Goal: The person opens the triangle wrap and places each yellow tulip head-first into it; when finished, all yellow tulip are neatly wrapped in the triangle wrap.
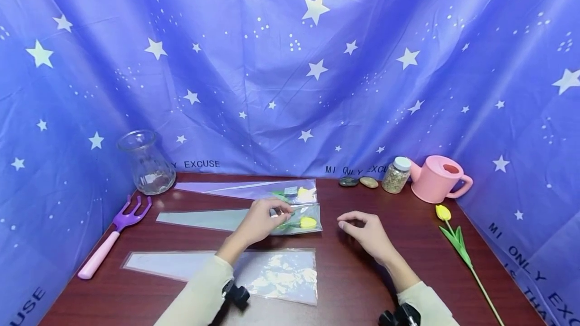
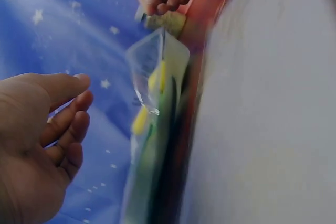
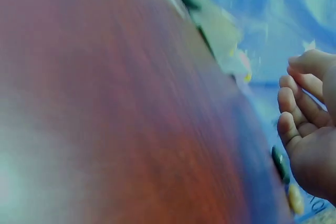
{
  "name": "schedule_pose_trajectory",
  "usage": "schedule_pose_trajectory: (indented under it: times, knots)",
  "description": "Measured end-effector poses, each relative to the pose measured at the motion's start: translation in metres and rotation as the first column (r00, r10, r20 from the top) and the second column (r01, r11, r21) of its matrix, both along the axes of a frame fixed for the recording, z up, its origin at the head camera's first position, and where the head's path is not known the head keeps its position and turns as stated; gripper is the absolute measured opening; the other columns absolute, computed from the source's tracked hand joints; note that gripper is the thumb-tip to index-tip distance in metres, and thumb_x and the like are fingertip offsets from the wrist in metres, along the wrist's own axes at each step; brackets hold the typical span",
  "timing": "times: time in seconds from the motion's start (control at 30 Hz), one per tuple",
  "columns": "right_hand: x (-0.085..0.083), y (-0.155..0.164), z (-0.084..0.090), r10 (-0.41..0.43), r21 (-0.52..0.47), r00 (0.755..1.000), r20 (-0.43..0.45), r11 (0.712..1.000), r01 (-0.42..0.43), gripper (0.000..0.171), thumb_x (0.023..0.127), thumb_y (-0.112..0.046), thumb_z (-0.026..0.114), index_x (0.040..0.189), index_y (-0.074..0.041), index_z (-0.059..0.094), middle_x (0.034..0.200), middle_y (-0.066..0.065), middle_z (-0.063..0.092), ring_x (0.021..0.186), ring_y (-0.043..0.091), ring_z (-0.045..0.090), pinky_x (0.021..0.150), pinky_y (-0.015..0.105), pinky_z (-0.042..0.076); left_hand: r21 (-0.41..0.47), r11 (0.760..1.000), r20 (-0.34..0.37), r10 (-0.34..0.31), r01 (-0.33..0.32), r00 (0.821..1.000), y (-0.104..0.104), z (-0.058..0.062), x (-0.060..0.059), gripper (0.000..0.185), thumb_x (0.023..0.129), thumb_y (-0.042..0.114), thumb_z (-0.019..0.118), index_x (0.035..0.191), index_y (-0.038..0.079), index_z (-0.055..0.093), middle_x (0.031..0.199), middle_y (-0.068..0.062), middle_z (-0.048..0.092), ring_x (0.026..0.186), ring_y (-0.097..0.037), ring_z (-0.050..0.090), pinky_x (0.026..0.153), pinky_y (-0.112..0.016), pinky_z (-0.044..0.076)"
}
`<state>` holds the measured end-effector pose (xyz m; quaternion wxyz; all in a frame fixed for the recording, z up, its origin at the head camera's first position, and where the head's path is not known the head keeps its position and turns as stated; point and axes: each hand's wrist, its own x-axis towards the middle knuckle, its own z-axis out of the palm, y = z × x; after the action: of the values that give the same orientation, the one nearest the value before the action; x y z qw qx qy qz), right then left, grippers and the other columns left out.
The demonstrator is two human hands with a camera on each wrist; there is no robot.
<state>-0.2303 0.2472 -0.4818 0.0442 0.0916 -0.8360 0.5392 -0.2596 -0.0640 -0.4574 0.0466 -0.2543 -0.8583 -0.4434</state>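
Observation:
My left hand (image 1: 277, 210) hovers with loosely curled fingers at the wide mouth of a clear cone sleeve (image 1: 213, 219) that lies flat and holds a yellow tulip (image 1: 308, 222). In the left wrist view the left hand (image 2: 68, 114) is relaxed, holds nothing and sits just apart from that sleeve (image 2: 152, 129). To its right my right hand (image 1: 346, 222) floats above the dark red table (image 1: 358, 275), fingers loosely curled and holding nothing; the right wrist view shows the same of the right hand (image 3: 294, 103).
A second sleeve with a tulip (image 1: 254, 189) lies behind, an empty sleeve (image 1: 272, 271) in front. Glass vase (image 1: 147, 162) and purple fork (image 1: 113, 238) stand left. Two stones (image 1: 358, 182), a jar (image 1: 396, 175), pink watering can (image 1: 437, 179) and loose tulip (image 1: 455, 238) are right.

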Motion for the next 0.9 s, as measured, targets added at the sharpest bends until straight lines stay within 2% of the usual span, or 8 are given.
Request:
schedule_pose_trajectory:
  times: [0.07, 0.13, 0.3, 0.4, 0.53, 0.7, 0.9]
  knots:
    - [0.011, -0.004, 0.003, 0.017, -0.025, 1.000, 0.018, 1.000, -0.016, 0.021, 0.091, -0.016, 0.079, 0.106, -0.001, 0.077, 0.082, 0.001, 0.070, 0.057, 0.007, 0.053, 0.051, 0.026, 0.047, 0.005, 1.000, 0.029, -0.016, 0.015, 0.999, -0.007, 0.006, 0.012, 0.015, 0.092, 0.016, 0.077, 0.107, 0.014, 0.079, 0.106, 0.005, 0.077, 0.095, -0.010, 0.068, 0.090, -0.037, 0.056]
    - [0.021, -0.010, 0.005, 0.053, -0.039, 0.998, 0.031, 0.998, -0.052, 0.022, 0.091, -0.015, 0.078, 0.107, 0.000, 0.076, 0.080, -0.001, 0.069, 0.058, 0.006, 0.053, 0.052, 0.026, 0.047, 0.013, 0.999, 0.068, -0.034, 0.033, 0.997, -0.013, 0.007, 0.026, 0.016, 0.091, 0.017, 0.077, 0.107, 0.014, 0.079, 0.105, 0.006, 0.077, 0.094, -0.008, 0.068, 0.090, -0.034, 0.056]
    - [0.042, -0.023, -0.001, 0.132, -0.047, 0.988, 0.077, 0.991, -0.128, 0.019, 0.091, -0.015, 0.078, 0.104, -0.001, 0.076, 0.077, 0.007, 0.069, 0.059, 0.005, 0.056, 0.051, 0.024, 0.048, 0.074, 0.994, 0.154, -0.095, 0.084, 0.983, -0.019, -0.005, 0.054, 0.016, 0.091, 0.017, 0.077, 0.106, 0.012, 0.078, 0.091, 0.004, 0.076, 0.079, -0.003, 0.064, 0.073, -0.022, 0.055]
    - [0.051, -0.029, -0.010, 0.180, 0.026, 0.983, 0.033, 0.983, -0.181, 0.012, 0.090, -0.014, 0.079, 0.100, -0.008, 0.078, 0.078, 0.003, 0.070, 0.063, 0.002, 0.059, 0.055, 0.022, 0.051, 0.105, 0.990, 0.168, -0.107, 0.090, 0.980, -0.021, -0.014, 0.065, 0.015, 0.090, 0.015, 0.078, 0.104, 0.011, 0.078, 0.085, 0.003, 0.075, 0.075, -0.003, 0.063, 0.068, -0.021, 0.054]
    - [0.059, -0.035, -0.018, 0.237, 0.149, 0.965, -0.110, 0.964, -0.220, 0.009, 0.087, -0.012, 0.081, 0.094, -0.016, 0.078, 0.079, -0.008, 0.068, 0.069, -0.002, 0.058, 0.060, 0.020, 0.051, 0.131, 0.983, 0.166, -0.148, 0.127, 0.975, -0.019, -0.023, 0.072, 0.016, 0.089, 0.015, 0.079, 0.106, 0.014, 0.079, 0.088, 0.002, 0.076, 0.079, -0.001, 0.064, 0.070, -0.020, 0.053]
    - [0.061, -0.040, -0.027, 0.250, 0.227, 0.942, -0.224, 0.953, -0.199, 0.014, 0.083, -0.013, 0.085, 0.093, -0.019, 0.078, 0.080, -0.012, 0.065, 0.071, -0.001, 0.058, 0.061, 0.020, 0.050, 0.118, 0.970, 0.155, -0.229, 0.213, 0.961, -0.016, -0.034, 0.075, 0.022, 0.089, 0.018, 0.081, 0.110, 0.015, 0.078, 0.097, -0.001, 0.076, 0.085, -0.002, 0.064, 0.073, -0.020, 0.053]
    - [0.064, -0.044, -0.031, 0.266, 0.333, 0.920, -0.288, 0.928, -0.164, 0.028, 0.080, -0.024, 0.090, 0.105, -0.017, 0.080, 0.084, -0.013, 0.061, 0.075, -0.001, 0.055, 0.064, 0.017, 0.047, 0.096, 0.980, 0.168, -0.186, 0.172, 0.968, -0.016, -0.044, 0.077, 0.023, 0.087, 0.018, 0.083, 0.109, 0.014, 0.078, 0.095, -0.001, 0.074, 0.085, -0.005, 0.065, 0.072, -0.018, 0.052]
